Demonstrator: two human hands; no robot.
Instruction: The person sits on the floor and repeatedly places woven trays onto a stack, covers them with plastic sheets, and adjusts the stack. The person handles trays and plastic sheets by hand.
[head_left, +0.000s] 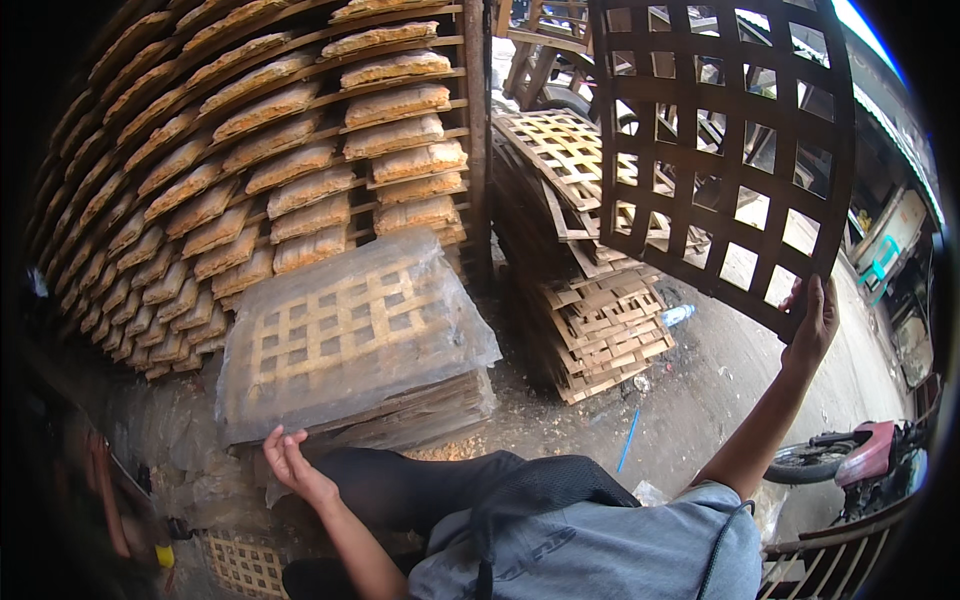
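My right hand (814, 319) grips the lower corner of a dark woven lattice tray (709, 169), which is raised upright at the right. My left hand (300, 469) has its fingers apart beside the near edge of a stack covered by a translucent plastic sheet (450, 330); whether the fingertips touch it I cannot tell. Through the plastic a pale woven lattice tray (337, 322) shows on top of the stack. Between this stack and the raised tray stands a pile of woven lattice trays (611, 322), its upper ones lying unevenly.
A tall rack (477, 150) at the left carries rows of pale orange, crumbly slabs (311, 214). A plastic bottle (677, 315) and a blue straw-like strip (628, 441) lie on the ground. A motorbike (862, 457) stands at lower right. Another person's arm (109, 495) shows at lower left, near a lattice tray (246, 562).
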